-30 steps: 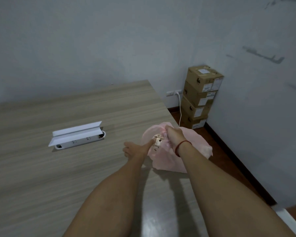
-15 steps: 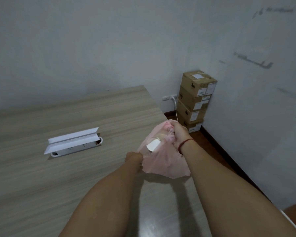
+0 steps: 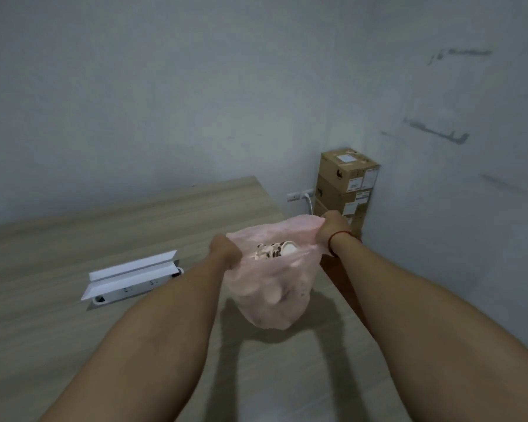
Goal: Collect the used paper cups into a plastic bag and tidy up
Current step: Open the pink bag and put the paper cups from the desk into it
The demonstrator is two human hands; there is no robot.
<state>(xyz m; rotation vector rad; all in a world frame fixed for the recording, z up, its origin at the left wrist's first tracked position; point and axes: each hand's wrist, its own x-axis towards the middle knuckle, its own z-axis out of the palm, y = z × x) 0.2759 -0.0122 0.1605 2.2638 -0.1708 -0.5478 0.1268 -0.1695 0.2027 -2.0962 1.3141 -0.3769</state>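
Note:
A thin pink plastic bag (image 3: 272, 287) hangs in the air above the table's right edge, its mouth stretched wide. My left hand (image 3: 224, 249) grips the left side of the bag's rim. My right hand (image 3: 333, 225), with a red string round the wrist, grips the right side. Inside the open mouth lie white paper cups with a dark pattern (image 3: 273, 249). More cup shapes bulge through the bag's lower part, blurred by the plastic.
The wooden table (image 3: 104, 233) spreads left and toward me. On it sits a white power-socket box with a raised lid (image 3: 131, 277). Beyond the table's right edge stands a stack of cardboard boxes (image 3: 348, 184) in the corner, beside a wall socket (image 3: 299, 196) with a white cable.
The bag has been lifted off the table and pulled open. My hands, close together at its top before, have moved apart to opposite sides of the rim. The camera tilted upward.

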